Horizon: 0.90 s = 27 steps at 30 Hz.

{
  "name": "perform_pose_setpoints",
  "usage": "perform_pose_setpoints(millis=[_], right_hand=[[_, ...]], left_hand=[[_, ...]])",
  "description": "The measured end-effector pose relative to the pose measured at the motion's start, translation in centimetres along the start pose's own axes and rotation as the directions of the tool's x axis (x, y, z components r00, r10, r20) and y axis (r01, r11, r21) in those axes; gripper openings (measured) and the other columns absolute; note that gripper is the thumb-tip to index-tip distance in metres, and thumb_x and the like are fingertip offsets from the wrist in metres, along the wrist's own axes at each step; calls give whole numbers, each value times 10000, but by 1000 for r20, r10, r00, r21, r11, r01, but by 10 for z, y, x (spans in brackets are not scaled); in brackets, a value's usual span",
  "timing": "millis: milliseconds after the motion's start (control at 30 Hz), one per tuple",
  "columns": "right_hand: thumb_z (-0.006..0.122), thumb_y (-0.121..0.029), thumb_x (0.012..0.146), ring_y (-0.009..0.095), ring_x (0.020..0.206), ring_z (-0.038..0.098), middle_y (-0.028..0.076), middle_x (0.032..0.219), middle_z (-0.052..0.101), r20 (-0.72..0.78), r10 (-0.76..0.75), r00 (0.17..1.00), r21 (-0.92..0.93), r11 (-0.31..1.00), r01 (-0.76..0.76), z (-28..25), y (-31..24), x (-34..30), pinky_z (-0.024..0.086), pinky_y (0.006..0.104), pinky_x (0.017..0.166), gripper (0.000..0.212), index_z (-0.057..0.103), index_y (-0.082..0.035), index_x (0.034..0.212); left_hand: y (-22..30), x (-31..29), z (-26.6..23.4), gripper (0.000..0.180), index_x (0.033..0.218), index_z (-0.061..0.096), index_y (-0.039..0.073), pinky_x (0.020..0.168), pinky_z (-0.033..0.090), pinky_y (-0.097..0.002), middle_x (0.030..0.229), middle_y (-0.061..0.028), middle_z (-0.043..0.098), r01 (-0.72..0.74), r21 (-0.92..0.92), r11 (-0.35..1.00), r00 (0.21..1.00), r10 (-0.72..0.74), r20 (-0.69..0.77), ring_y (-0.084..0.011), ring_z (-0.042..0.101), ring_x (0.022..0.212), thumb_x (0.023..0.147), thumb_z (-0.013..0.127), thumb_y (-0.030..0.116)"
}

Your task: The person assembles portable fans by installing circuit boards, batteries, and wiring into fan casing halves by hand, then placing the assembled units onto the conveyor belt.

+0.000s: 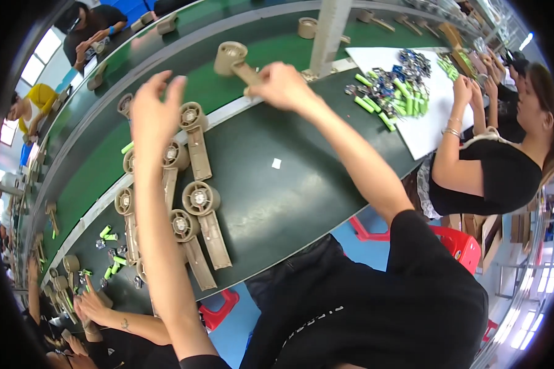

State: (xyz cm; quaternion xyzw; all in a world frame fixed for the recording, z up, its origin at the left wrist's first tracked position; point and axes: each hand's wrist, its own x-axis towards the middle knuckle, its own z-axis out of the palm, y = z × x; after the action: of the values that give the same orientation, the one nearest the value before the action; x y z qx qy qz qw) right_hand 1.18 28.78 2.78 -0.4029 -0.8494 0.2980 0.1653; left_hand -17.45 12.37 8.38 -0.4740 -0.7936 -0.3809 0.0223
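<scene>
My right hand (282, 87) is closed on the handle end of a beige handheld fan housing (230, 59), its round head pointing away over the green belt. To the left, my left hand (156, 106) is raised with fingers apart and nothing seen in them. Beneath and beside my left forearm lie several similar fan housings with open handle halves, among them a fan half (207, 221) and another fan half (195, 144). My left arm covers parts of some of them.
A green conveyor belt (277, 46) runs along the far side of the dark table (271, 209), with a metal post (330, 37) at its edge. Green cells and small circuit boards (400, 89) are heaped on a white sheet (421, 138) at right. Co-workers sit on both sides.
</scene>
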Motion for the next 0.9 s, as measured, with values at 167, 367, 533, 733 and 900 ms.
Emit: perform_pose_setpoints(millis=[167,367,533,733,900], right_hand=[[740,-385,777,247,778,686,155,923,716,-34,-194,980,160,967,197,-35,11,-130,532,354,743,486,701,12,1054],[708,-386,831,346,1073,583,185,1129,647,-688,-364,628,-529,844,-89,-114,123,-121,449,441,927,362,739,-59,983],[664,-631,783,426,1183,495,222,1273,553,-749,5,662,-424,764,-486,-155,205,-99,410,533,993,652,665,-113,1180],[699,-496,795,380,966,575,167,1027,619,-640,-37,767,-439,837,-326,-141,175,-106,487,475,828,448,664,-76,944],[695,-272,810,350,856,634,168,969,626,-546,-192,815,-383,923,-39,-88,147,-118,507,437,776,233,668,-44,846]], left_hand=[[70,-83,62,735,1364,445,-15,1006,416,-454,1252,-262,535,-79,-81,994,996,83,44,-414,517,1183,796,767,324],[76,-155,62,546,1251,550,13,951,480,-405,1170,-189,641,62,-379,923,960,49,277,-342,630,1082,771,765,159],[66,-179,67,622,1332,496,23,999,455,-387,1245,-174,615,111,-421,900,941,41,336,-303,605,1145,791,763,173],[68,-179,71,619,1339,481,7,1006,448,-393,1249,-172,603,141,-414,899,940,10,341,-298,588,1166,817,754,199],[66,-179,74,639,1356,466,13,1017,439,-401,1263,-183,590,176,-381,908,935,-33,352,-306,578,1176,834,752,245]])
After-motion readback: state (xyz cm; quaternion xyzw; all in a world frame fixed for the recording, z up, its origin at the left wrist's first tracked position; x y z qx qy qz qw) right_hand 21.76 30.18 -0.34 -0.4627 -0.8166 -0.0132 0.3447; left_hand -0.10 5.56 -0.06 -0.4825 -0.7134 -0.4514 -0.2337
